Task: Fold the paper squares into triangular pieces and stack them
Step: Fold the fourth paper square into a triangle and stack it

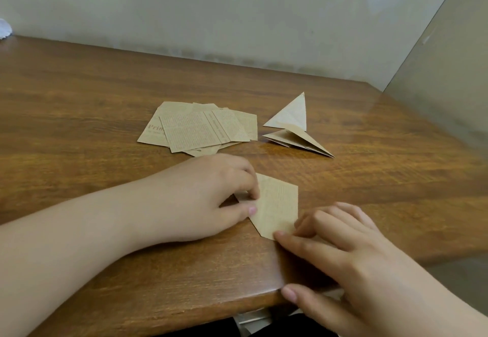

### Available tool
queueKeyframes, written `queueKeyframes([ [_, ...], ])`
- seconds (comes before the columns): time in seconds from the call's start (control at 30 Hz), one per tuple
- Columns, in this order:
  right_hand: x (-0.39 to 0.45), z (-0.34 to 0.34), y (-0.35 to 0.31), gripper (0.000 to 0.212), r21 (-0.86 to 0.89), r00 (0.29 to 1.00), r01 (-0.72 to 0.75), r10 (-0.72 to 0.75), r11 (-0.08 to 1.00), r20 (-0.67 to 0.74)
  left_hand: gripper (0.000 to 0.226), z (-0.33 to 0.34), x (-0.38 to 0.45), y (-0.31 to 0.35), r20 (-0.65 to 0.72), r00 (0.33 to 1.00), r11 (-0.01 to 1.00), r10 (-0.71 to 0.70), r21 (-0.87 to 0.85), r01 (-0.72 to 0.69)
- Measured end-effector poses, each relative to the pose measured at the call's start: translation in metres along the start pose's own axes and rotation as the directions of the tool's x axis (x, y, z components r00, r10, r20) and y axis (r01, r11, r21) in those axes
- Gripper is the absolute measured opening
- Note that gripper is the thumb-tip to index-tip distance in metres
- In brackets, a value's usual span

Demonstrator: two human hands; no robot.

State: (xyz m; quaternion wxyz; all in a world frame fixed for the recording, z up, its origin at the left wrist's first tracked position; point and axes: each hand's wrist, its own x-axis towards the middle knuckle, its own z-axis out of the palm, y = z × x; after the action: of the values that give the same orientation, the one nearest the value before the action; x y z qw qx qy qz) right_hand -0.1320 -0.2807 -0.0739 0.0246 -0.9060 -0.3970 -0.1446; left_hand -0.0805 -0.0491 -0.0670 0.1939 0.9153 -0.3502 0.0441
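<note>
Left hand (211,194) is pinching the paper piece (277,206) at its edge, right hand (340,233) is pressing fingertips on the near corner. If either's slipping, the crease is probably going crooked.

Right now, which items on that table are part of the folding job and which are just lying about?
Job:
paper being folded, under the left hand and right hand
pile of unfolded paper squares
folded triangular pieces, stacked loosely

Lying about:
white crumpled object at the wooden table far-left edge; cannot tell what it is
</note>
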Motion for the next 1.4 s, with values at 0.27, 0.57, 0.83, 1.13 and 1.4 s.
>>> queueKeyframes([
  [0.27,0.0,-0.006,0.001,0.043,0.195,0.993,0.088,-0.103,0.977,0.065,0.048,0.004,0.0,0.007,0.084,0.996,0.999,0.003,-0.038,0.0],
  [0.57,-0.011,0.011,-0.004,0.033,0.299,0.994,0.042,-0.008,0.953,-0.113,0.052,0.004,-0.001,0.008,0.174,0.985,0.996,0.013,-0.09,0.003],
  [0.83,-0.001,-0.009,0.002,0.052,0.459,0.899,-0.358,0.433,0.813,-0.066,0.082,0.001,-0.004,0.009,0.255,0.958,0.991,-0.13,0.052,0.121],
  [1.13,0.053,-0.022,0.007,0.054,0.205,0.706,-0.665,0.516,0.718,0.485,0.109,0.0,-0.001,0.011,0.092,0.964,0.953,-0.25,0.197,0.229],
  [1.4,0.056,-0.011,0.014,0.08,0.479,0.784,-0.621,0.501,0.62,0.367,0.01,-0.009,0.003,0.006,-0.12,0.925,0.905,-0.361,-0.283,0.317],
])
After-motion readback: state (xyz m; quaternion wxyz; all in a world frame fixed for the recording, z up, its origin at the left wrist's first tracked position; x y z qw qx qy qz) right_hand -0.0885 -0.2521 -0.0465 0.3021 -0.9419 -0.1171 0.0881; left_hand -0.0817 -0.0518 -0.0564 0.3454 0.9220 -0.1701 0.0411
